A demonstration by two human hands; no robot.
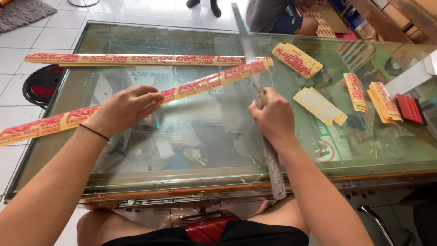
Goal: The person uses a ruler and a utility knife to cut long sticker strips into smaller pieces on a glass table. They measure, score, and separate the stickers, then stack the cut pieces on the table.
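My left hand (pixel 125 108) presses on a long yellow sticker strip with red print (pixel 200 83) that runs slantwise over the glass table top (pixel 214 150). My right hand (pixel 272 116) rests on a long metal ruler (pixel 274 168) laid across the strip's right end, and grips a small knife-like tool (pixel 262 97) with a yellow handle against the ruler. The tool's blade is hidden by my fingers. A black band circles my left wrist.
A second long strip (pixel 136 59) lies further back. Stacks of cut yellow stickers (pixel 298 59) (pixel 321 105) (pixel 355 91) (pixel 383 101) and a red block (pixel 410 108) lie to the right. Another person (pixel 277 16) sits beyond the table. A black stool (pixel 43 84) stands at left.
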